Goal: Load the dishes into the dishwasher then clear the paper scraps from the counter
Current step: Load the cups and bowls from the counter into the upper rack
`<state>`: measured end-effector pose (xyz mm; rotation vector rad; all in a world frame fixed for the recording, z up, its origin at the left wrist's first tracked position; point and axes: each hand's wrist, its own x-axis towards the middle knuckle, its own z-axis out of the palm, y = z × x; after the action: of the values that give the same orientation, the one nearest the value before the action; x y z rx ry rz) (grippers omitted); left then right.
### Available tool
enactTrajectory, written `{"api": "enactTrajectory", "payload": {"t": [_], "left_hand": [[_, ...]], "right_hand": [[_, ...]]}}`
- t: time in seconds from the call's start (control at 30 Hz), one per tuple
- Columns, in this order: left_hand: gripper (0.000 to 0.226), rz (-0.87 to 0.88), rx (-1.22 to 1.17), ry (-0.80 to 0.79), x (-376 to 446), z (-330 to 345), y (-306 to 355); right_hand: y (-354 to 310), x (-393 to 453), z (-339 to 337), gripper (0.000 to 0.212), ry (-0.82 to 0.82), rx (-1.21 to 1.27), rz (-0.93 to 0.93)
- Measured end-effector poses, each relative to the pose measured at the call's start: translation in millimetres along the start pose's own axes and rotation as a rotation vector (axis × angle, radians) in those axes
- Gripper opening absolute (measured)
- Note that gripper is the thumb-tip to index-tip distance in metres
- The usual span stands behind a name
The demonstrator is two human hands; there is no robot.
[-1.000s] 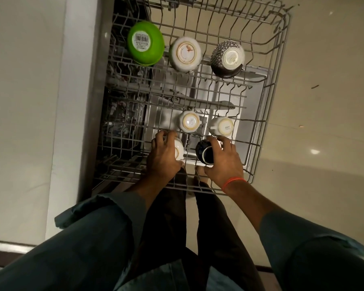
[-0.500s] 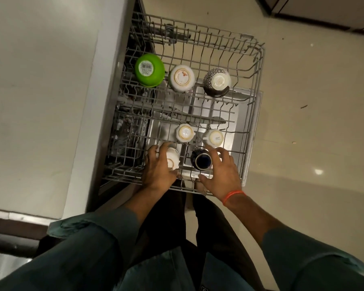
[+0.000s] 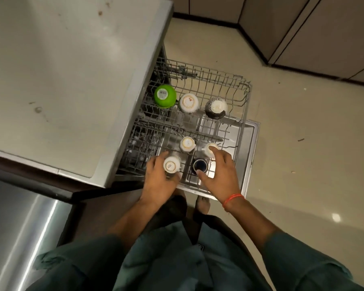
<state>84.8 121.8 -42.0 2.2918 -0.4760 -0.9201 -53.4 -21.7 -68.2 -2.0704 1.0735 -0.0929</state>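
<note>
A white cup (image 3: 172, 164) is being held upside down by the left hand (image 3: 159, 181); the fingers are curled around its left side and the thumb seems to be at its near side, though this part is blurred. The cup is being kept at the near left of the rack (image 3: 243, 131), at or just above the wires; contact with them cannot be told.

The right hand (image 3: 222, 175) is being held spread and relaxed over the near right part of the rack, and nothing is being gripped by it. Its thumb tip is lying just beside a dark cup (image 3: 199, 165), and its forefinger is reaching over another white cup (image 3: 210, 149); whether they are touching cannot be told. A red thread (image 3: 232, 199) is being worn on this wrist.

A fourth small cup (image 3: 187, 143) is standing inverted just behind the two hands. At the far row of the rack three bowls are being kept upside down: a green bowl (image 3: 165, 95) with a barcode label at the left, a white bowl (image 3: 189, 102) in the middle, and a patterned dark bowl (image 3: 216, 107) at the right.

The rack is pulled out from under the counter (image 3: 72, 80), above the open dishwasher door (image 3: 253, 131).
</note>
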Motion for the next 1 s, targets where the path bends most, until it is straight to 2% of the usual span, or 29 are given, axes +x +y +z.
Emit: {"api": "enactTrajectory", "payload": {"t": [0.3,0.6,0.77,1.0], "left_hand": [[0.076,0.070,-0.210,0.147,-72,-28,30],[0.075,0.096,-0.456,0.386,-116,-88,15],[0.074,0.086,-0.586,0.523,-146,-135,-20],[0.058,0.026,-0.660,0.712,-199,-209,-99]], "right_hand": [[-64,-14,-25,0.077,0.039,0.196,-0.188],[-153,-32,-27,0.076,-0.085,0.249,-0.367],[-217,-51,-5,0.072,-0.195,0.278,-0.468],[-307,-90,75,0.066,-0.361,0.281,-0.591]]}}
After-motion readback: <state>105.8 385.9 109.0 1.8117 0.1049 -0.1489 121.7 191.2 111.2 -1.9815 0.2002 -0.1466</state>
